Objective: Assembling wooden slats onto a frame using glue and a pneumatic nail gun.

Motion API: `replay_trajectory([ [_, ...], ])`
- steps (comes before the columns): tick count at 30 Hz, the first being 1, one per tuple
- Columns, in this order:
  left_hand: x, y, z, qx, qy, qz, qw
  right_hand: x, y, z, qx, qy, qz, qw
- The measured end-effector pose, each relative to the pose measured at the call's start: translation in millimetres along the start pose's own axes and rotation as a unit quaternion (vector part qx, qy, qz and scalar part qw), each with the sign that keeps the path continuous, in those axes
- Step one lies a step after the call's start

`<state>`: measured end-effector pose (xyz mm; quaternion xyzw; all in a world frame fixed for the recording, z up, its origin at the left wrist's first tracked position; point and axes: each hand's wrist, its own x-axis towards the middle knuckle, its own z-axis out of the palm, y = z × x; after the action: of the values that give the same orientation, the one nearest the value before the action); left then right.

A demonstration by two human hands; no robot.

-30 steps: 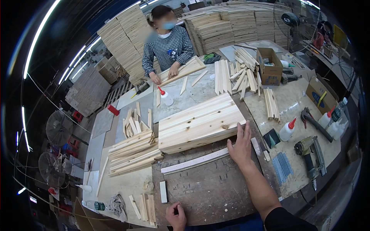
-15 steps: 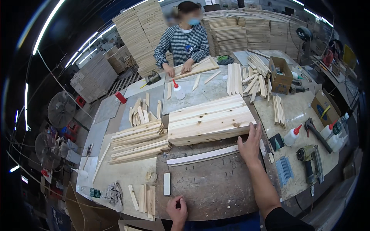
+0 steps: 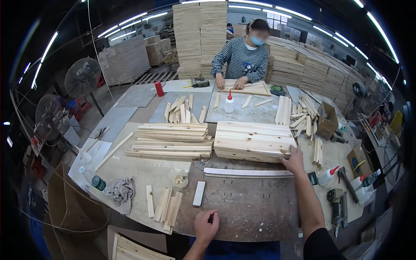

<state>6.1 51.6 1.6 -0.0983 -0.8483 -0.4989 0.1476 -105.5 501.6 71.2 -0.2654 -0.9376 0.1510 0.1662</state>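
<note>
A stack of pale, knotty wooden boards [image 3: 253,138] lies across the middle of the table. My right hand [image 3: 293,160] is at its near right corner, thumb toward the front face and fingers curled around the right end. My left hand [image 3: 206,224] rests near the table's front edge with its fingers curled in and nothing visible in them. Just above it lies a small white-topped block [image 3: 199,193]. Between the block and the board stack runs a long narrow strip [image 3: 247,173], pale on top.
Bundled wood strips [image 3: 169,142] lie left of the stack. A nail gun [image 3: 336,203], a hammer [image 3: 348,185] and a red-capped glue bottle [image 3: 328,175] lie at right. A plastic bottle [image 3: 93,178] and a rag [image 3: 122,193] lie at left. Across the table, a co-worker [image 3: 243,58] handles a wooden frame.
The view has shifted, so the table sits differently in the picture. My right hand's fingers have closed more around the stack's corner. My left hand stays curled by the front edge.
</note>
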Motion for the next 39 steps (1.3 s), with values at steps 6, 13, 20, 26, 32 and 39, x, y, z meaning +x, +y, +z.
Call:
replay_trajectory([
  [6,1.9,2.9,-2.4,-0.021,-0.012,0.014,1.000,9.2,16.1,0.3,-0.044,-0.029,-0.040,0.998],
  [13,1.4,4.1,-4.5,-0.035,-0.021,0.013,0.999,0.2,13.1,-1.2,-0.058,0.015,-0.084,0.995],
  [20,2.7,3.5,-5.0,-0.039,-0.019,0.015,0.999,-9.9,5.8,-5.7,-0.098,0.024,-0.140,0.985],
  [26,1.8,6.9,-3.8,-0.043,-0.007,0.027,0.999,-22.2,23.1,7.2,-0.102,0.155,-0.272,0.944],
  [32,-2.1,4.9,-4.5,-0.032,-0.020,0.009,0.999,-82.6,-9.7,-44.1,-0.058,0.178,-0.300,0.935],
  [39,-10.4,-6.1,-5.9,-0.076,-0.018,-0.046,0.996,-201.1,-3.9,-106.9,-0.052,0.217,-0.326,0.919],
])
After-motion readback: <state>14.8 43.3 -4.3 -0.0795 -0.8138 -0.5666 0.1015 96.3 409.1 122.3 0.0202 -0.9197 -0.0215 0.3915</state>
